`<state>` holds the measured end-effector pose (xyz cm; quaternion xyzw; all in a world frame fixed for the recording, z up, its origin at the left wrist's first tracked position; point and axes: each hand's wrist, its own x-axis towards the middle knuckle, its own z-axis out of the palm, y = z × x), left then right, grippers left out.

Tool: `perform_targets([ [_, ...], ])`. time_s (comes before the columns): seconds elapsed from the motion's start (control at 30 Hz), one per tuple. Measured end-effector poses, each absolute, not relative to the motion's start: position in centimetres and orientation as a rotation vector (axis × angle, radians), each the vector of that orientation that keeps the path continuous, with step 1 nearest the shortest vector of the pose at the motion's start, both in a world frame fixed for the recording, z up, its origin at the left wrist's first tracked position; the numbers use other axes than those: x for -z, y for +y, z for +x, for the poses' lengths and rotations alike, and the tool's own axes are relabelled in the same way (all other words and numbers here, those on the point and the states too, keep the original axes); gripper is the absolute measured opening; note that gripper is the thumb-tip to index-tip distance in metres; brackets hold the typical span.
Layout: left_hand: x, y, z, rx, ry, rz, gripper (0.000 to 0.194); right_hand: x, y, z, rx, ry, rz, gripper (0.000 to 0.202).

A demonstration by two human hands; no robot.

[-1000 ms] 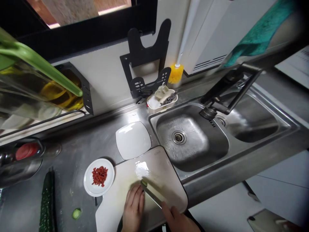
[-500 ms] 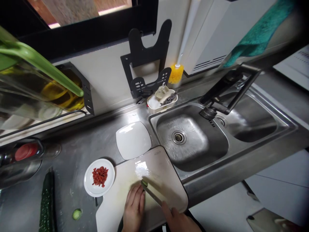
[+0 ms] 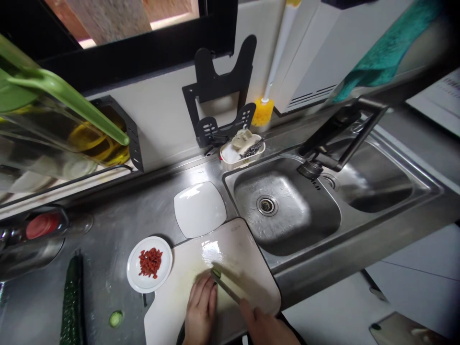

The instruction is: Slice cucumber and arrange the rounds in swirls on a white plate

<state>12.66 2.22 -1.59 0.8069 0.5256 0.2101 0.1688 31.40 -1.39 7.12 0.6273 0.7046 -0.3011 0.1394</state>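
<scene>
On the white cutting board [image 3: 251, 268], my right hand [image 3: 264, 326] is closed round the handle of a knife [image 3: 228, 290], its blade pointing up and left. A small green cucumber piece [image 3: 216, 272] shows at the blade's tip. My left hand [image 3: 201, 304] lies just left of the blade with fingers bent together; whatever they hold is hidden beneath them. A cut cucumber end [image 3: 115, 318] and a whole dark green cucumber [image 3: 72, 302] lie on the steel counter to the left.
A white plate of red berries [image 3: 132, 268] overlaps the board's left edge. Behind the board lies a square white plate [image 3: 200, 211]. The double sink [image 3: 287, 206] with a black faucet [image 3: 334, 139] is at right, a sponge dish [image 3: 237, 163] behind it.
The view has shifted very slightly, so the counter items appear a little lower and to the right. Both hands and the knife keep nearly the same position on the board.
</scene>
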Motion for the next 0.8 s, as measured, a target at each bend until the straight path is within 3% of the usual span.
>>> perform_targets([
  [0.33, 1.8, 2.2, 12.7, -0.583, 1.489, 2.298, 0.026, -7.3, -0.7, 31.1, 0.723, 2.132, 1.774, 0.042],
  [0.8, 1.3, 2.4, 12.8, -0.599, 1.492, 2.312, 0.025, -6.6, 0.2, 30.5, 0.848, 2.117, 1.806, 0.041],
])
